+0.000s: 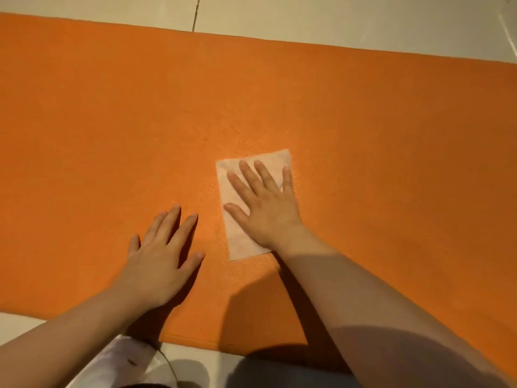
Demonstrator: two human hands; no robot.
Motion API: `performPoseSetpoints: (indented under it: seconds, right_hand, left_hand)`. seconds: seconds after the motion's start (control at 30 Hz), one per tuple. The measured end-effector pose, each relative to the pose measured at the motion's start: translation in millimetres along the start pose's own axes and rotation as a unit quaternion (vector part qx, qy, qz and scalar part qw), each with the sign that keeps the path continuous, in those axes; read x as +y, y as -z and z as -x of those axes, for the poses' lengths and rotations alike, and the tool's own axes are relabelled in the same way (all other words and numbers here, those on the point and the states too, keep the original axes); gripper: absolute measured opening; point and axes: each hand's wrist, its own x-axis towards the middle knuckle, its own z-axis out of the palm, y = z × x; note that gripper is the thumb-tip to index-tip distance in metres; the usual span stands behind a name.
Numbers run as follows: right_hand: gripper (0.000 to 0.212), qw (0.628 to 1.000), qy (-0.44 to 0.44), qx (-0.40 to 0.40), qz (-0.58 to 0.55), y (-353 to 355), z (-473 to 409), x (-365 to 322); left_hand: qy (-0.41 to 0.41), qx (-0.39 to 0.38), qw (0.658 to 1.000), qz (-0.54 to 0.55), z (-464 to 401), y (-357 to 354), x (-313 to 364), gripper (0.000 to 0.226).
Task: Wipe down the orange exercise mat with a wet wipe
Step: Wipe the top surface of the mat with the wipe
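Observation:
The orange exercise mat (140,121) lies flat across most of the head view, running from left to right. A pale rectangular wet wipe (228,177) is spread flat on it near the middle. My right hand (265,205) presses on the wipe with straight, spread fingers, covering most of its right half. My left hand (162,256) rests flat on the bare mat just left of the wipe, fingers straight, not touching the wipe.
Pale tiled floor (335,21) borders the mat's far edge, with a dark grout line (195,12). More floor shows at the near edge, along with white cloth (112,365) and a thin cable (167,362) at the bottom left.

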Motion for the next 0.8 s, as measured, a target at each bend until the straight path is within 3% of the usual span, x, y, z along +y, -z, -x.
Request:
performPoseSetpoints:
  seconds: [0.13,0.27,0.43,0.5,0.63,0.8]
  right_hand:
    - [0.065,0.989,-0.148,0.009,-0.008,25.0,-17.6,104.8]
    - [0.068,0.949,-0.310,0.003,-0.049,32.4,23.1,199.6]
    - [0.067,0.893,-0.427,0.048,-0.132,20.4,50.4,194.0]
    - [0.066,0.906,-0.403,0.044,-0.117,17.9,38.1,164.0]
    - [0.070,0.982,-0.175,0.040,-0.058,3.3,17.3,80.2]
    - [0.065,0.998,-0.035,0.019,-0.040,8.9,-19.3,32.8]
  left_hand:
    - [0.012,-0.023,1.000,-0.015,0.2,-2.8,4.0,0.090]
    - [0.018,-0.013,1.000,0.001,-0.1,-2.0,7.7,0.092]
    - [0.042,0.010,0.998,0.034,-15.3,13.4,17.2,0.094]
    - [0.054,-0.011,0.998,0.014,-35.8,24.7,23.4,0.093]
    - [0.081,-0.033,0.996,0.009,-81.8,64.5,36.9,0.113]
    - [0.096,-0.115,0.986,-0.075,-123.7,102.0,51.6,0.149]
